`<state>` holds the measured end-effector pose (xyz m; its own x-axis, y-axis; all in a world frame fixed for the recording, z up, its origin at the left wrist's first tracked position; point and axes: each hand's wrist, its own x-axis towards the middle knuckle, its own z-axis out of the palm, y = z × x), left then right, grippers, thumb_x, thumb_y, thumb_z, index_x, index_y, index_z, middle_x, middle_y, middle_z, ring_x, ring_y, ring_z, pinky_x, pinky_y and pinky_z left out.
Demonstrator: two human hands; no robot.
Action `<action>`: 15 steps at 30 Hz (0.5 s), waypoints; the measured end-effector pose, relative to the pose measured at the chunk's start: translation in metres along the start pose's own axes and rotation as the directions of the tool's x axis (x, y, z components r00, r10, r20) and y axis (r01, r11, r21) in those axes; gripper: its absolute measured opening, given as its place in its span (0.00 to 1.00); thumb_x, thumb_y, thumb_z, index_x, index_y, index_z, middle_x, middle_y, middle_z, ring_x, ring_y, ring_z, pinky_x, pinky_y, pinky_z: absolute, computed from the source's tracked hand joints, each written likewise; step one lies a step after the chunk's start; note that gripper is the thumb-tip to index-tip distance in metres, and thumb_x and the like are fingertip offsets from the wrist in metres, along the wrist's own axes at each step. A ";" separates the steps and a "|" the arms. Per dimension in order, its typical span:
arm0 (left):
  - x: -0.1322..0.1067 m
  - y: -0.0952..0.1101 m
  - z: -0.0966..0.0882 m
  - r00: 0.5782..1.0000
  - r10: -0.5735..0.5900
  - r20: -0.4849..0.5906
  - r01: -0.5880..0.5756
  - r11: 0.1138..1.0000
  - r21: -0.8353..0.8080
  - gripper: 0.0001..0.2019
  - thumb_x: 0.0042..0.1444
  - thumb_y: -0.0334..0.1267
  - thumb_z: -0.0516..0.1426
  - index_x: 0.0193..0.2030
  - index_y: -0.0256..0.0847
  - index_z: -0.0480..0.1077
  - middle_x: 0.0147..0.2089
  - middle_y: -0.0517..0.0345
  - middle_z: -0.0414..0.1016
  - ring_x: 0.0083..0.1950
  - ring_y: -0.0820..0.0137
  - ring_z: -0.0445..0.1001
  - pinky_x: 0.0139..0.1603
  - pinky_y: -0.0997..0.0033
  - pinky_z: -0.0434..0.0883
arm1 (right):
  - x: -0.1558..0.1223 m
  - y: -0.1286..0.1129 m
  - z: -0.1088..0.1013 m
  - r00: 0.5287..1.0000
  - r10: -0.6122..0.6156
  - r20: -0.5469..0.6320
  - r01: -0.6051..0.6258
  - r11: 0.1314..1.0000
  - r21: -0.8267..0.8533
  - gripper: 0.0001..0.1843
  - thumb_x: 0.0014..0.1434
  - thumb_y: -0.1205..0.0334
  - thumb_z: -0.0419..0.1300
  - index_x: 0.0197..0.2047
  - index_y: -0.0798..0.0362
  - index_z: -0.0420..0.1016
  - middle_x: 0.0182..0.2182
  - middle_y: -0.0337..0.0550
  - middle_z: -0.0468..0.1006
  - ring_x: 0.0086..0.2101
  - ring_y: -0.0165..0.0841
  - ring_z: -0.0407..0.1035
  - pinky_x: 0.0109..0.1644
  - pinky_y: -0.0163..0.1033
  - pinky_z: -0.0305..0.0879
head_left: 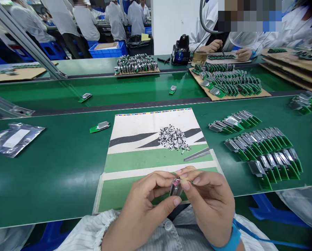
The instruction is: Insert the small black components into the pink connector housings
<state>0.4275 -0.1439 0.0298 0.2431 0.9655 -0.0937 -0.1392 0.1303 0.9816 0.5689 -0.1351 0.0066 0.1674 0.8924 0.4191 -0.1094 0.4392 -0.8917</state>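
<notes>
Both my hands meet over the near edge of a green-and-white card mat [135,157]. My left hand [142,209] pinches a small circuit board with a shiny metal part [175,188] from below. My right hand [210,202] pinches the top of the same board with thumb and forefinger. A heap of tiny black-and-silver components [173,138] lies on the mat beyond my hands. Metal tweezers [197,154] rest to the right of the heap.
Rows of green boards [260,150] lie at my right on the green bench. A single board [99,127] and a silver foil bag [13,138] lie at left. Beyond runs a conveyor belt [135,91] carrying loose boards; people in white coats work across it.
</notes>
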 end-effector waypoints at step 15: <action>0.006 0.002 0.001 0.994 -0.110 0.024 0.112 0.982 -0.154 0.05 0.54 0.30 0.63 0.35 0.42 0.72 0.44 0.57 0.74 0.46 0.69 0.76 0.46 0.74 0.75 | 0.003 0.003 -0.004 0.977 -0.154 0.146 0.181 0.964 -0.195 0.14 0.55 0.79 0.59 0.36 0.48 0.69 0.31 0.39 0.79 0.36 0.35 0.76 0.43 0.44 0.77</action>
<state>0.4301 -0.1382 0.0315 0.2795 0.9397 -0.1972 -0.2571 0.2711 0.9276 0.5730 -0.1319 0.0048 0.0378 0.8193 0.5722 0.1158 0.5651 -0.8168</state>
